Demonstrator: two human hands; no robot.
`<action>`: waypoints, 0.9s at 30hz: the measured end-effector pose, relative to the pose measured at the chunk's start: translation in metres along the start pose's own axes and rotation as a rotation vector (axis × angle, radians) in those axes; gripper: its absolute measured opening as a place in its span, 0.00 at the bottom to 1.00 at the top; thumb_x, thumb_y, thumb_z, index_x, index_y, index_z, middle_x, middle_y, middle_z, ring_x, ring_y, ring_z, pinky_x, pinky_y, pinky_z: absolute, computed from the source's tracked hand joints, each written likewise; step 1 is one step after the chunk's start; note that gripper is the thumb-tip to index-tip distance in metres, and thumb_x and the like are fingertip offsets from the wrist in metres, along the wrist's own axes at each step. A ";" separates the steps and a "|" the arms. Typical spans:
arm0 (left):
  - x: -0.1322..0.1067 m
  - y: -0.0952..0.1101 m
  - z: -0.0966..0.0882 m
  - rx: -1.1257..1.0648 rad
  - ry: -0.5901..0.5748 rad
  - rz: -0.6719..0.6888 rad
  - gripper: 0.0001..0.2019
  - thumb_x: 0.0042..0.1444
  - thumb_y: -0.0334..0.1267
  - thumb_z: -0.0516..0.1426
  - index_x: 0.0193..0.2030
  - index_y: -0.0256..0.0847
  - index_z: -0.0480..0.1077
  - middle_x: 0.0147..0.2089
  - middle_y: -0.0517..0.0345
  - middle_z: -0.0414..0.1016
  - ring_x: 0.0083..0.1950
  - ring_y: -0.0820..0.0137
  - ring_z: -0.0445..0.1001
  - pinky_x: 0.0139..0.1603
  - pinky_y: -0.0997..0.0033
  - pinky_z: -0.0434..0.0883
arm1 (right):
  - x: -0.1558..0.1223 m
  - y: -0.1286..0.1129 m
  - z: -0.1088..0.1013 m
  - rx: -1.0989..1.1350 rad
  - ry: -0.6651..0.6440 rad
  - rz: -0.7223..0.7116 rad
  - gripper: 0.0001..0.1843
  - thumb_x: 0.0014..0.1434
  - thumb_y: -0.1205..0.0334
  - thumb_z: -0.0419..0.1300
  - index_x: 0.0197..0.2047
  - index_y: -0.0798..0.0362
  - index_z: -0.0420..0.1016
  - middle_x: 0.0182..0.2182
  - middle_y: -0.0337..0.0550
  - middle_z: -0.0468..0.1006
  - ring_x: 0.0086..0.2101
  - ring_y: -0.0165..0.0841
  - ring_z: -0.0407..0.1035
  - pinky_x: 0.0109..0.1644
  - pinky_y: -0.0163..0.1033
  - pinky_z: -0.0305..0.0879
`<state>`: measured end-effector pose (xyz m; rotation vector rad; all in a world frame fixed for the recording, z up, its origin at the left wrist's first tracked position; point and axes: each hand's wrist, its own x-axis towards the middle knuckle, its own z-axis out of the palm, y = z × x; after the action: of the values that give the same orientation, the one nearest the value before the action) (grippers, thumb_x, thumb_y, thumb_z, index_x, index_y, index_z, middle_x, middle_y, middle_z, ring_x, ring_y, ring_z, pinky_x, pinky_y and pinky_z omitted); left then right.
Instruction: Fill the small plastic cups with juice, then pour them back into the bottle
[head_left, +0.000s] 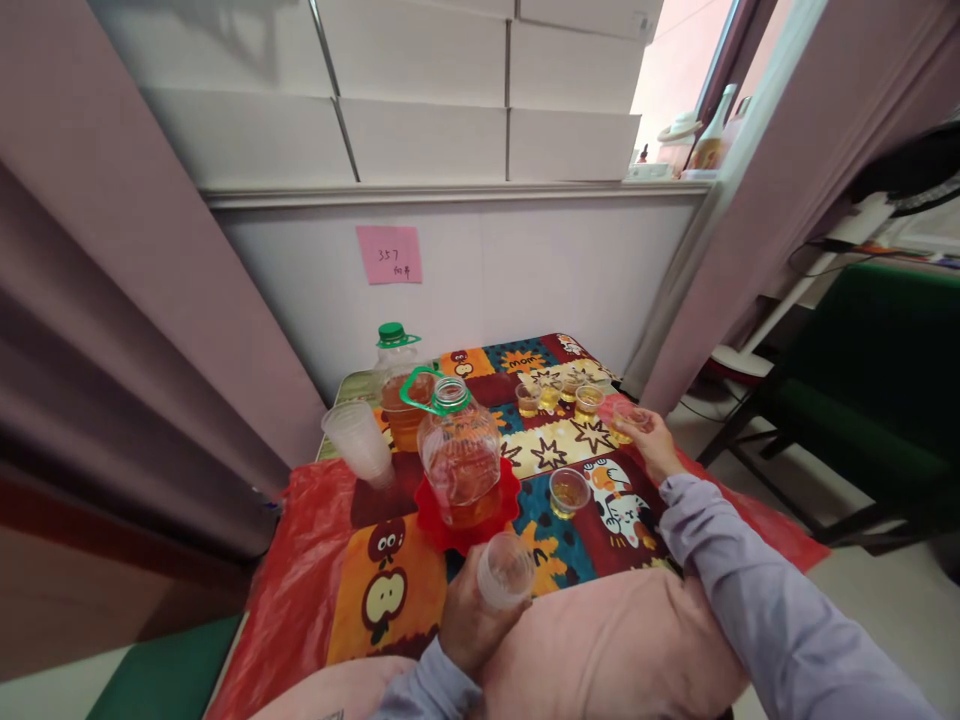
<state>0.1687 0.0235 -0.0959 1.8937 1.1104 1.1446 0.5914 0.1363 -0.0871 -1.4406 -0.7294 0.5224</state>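
Observation:
My left hand is closed around an empty clear plastic cup near the table's front edge. My right hand reaches to the right side of the table and grips a small cup with amber liquid. A large clear jug with a green handle, part full of amber liquid, stands on a red mat between my hands. One filled cup sits just right of the jug. Several more filled cups stand in a group at the back.
A second bottle with a green cap stands behind the jug. A stack of empty plastic cups lies tilted at the left. The small table carries a colourful patterned cloth. A green chair stands to the right, curtains to the left.

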 end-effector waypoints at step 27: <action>-0.001 0.003 -0.001 -0.034 -0.021 -0.013 0.28 0.49 0.52 0.74 0.56 0.50 0.76 0.45 0.54 0.86 0.41 0.53 0.86 0.45 0.49 0.87 | -0.135 -0.068 -0.007 -0.851 -0.372 -0.707 0.31 0.62 0.62 0.62 0.69 0.49 0.74 0.60 0.54 0.82 0.59 0.52 0.78 0.63 0.59 0.76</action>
<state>0.1687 0.0217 -0.0929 1.8659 1.0829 1.1270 0.4969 0.0288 -0.0373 -1.7090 -1.8186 -0.1204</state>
